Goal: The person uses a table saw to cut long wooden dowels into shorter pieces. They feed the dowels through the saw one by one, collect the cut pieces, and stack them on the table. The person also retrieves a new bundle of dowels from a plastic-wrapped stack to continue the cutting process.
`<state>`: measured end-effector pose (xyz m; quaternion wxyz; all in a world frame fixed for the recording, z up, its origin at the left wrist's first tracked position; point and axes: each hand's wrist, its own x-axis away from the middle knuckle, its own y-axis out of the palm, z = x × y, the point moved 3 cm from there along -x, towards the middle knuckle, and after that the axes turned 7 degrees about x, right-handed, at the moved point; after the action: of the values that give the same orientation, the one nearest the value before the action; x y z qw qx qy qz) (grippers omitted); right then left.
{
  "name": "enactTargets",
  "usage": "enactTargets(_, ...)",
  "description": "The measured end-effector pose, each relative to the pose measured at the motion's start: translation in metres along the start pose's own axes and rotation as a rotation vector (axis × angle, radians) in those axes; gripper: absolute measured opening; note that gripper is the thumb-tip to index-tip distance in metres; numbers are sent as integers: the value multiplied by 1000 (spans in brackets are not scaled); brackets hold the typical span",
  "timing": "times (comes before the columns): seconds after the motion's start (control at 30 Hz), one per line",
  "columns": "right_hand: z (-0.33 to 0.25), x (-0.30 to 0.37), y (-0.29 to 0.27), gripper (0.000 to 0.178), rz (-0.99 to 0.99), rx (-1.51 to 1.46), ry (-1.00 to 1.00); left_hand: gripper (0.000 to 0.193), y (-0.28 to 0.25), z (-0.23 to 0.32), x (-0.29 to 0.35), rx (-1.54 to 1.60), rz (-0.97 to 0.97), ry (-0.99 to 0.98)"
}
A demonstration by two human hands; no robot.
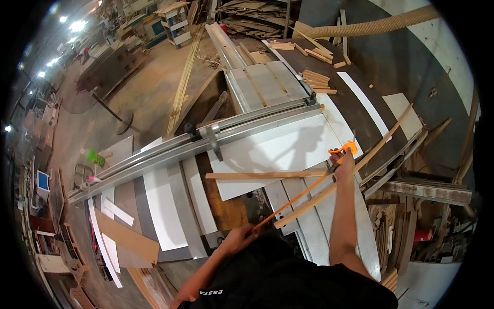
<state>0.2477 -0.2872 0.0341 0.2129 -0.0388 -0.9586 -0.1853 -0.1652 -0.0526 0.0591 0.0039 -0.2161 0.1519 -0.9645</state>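
Observation:
My right hand (343,164) is stretched out over a saw table and grips an orange tape measure case (343,149). Its orange tape blade (293,202) runs back toward me to my left hand (237,239), which pinches the blade's end near my body. The tape lies alongside a long thin wooden strip (370,152) that slants from the table's near side up to the right. A second wooden strip (262,175) lies crosswise on a white panel (278,147), its right end near my right hand.
A long metal fence rail (206,140) crosses the sliding table (154,170). Short wood offcuts (316,80) lie on the dark far table. White boards (164,206) and a brown sheet (128,237) sit at left. Scrap wood (396,226) piles at right. A hose (375,26) runs overhead.

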Motion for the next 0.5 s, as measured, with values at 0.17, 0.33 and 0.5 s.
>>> enactTargets(0.17, -2, -116, -37, 33, 73, 519, 146, 28, 32, 0, -2, 176, 18, -13)
enactTargets(0.33, 4, -143, -18, 35, 41, 528, 89, 26, 44, 16, -18, 141, 3, -132)
enactTargets(0.5, -3, -158, -17, 35, 28, 565, 44, 27, 49, 35, -28, 138, -4, -89)
